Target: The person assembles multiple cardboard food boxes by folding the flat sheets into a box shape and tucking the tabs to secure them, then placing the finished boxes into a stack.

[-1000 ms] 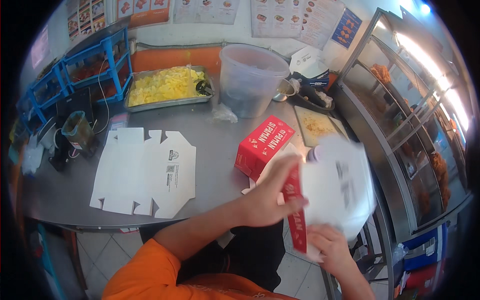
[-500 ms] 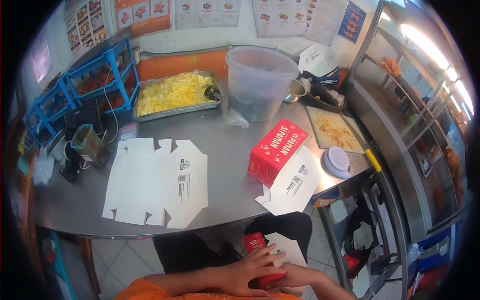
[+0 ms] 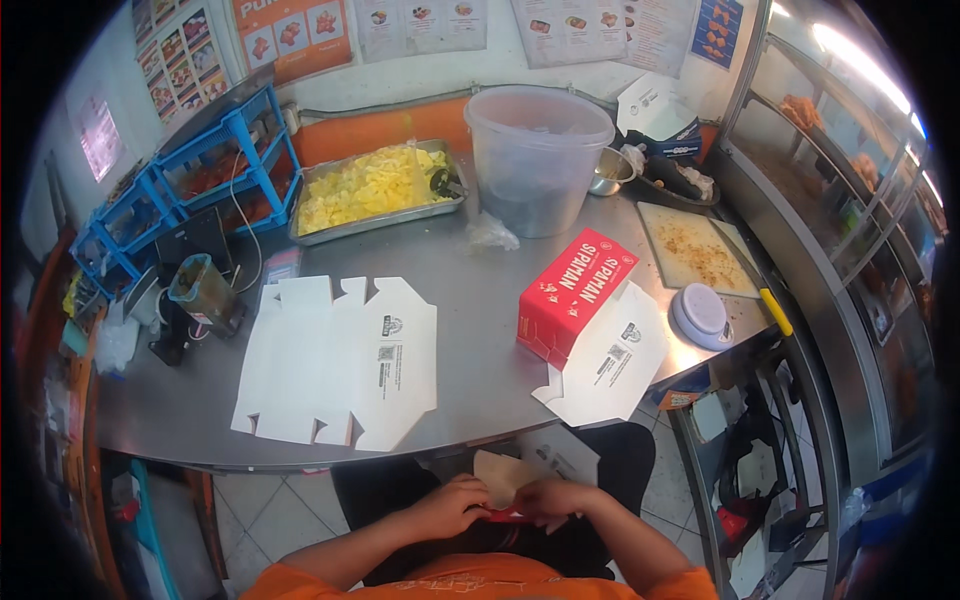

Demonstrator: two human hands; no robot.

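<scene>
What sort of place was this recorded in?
Probably a fried-chicken takeaway: a lit display cabinet holds what looks like fried chicken, food posters hang on the wall, and a red carton sits on the steel table.

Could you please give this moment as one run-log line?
Left hand: holding partly folded carton | Right hand: touching same carton | Table: flat white blank, red box, translucent bucket

Head-worn fisheye, wide, looking down, over worktop (image 3: 478,370)
</scene>
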